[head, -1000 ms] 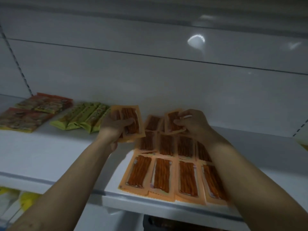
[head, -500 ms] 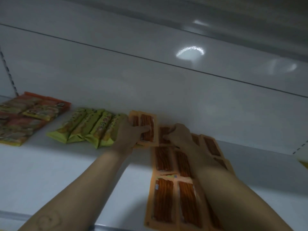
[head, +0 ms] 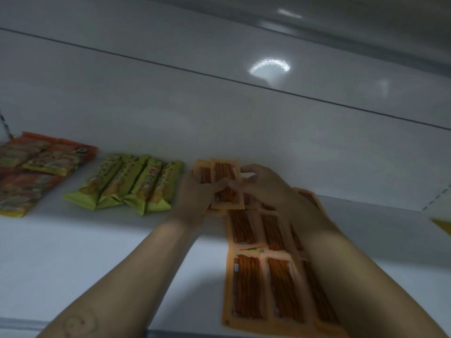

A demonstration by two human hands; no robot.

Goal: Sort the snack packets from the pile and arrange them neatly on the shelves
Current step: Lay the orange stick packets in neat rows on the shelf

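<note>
Several orange packets of brown sticks (head: 263, 284) lie in rows on the white shelf (head: 73, 264), partly under my right forearm. At the back of those rows my left hand (head: 195, 193) grips a small stack of the same orange packets (head: 225, 184), thumb across the front. My right hand (head: 263, 184) pinches the right edge of the top packet. The stack is tilted up off the shelf, close to the back wall.
Green-yellow packets (head: 127, 185) lie side by side just left of my left hand. Red-orange packets (head: 36, 167) are at the far left. A yellow packet corner (head: 443, 225) shows at the right edge. The shelf's back panel (head: 219, 118) rises right behind everything.
The view has tilted up and moved closer. My left hand carried its packets toward the back, and my right hand came over from the rows to pinch the top packet.
</note>
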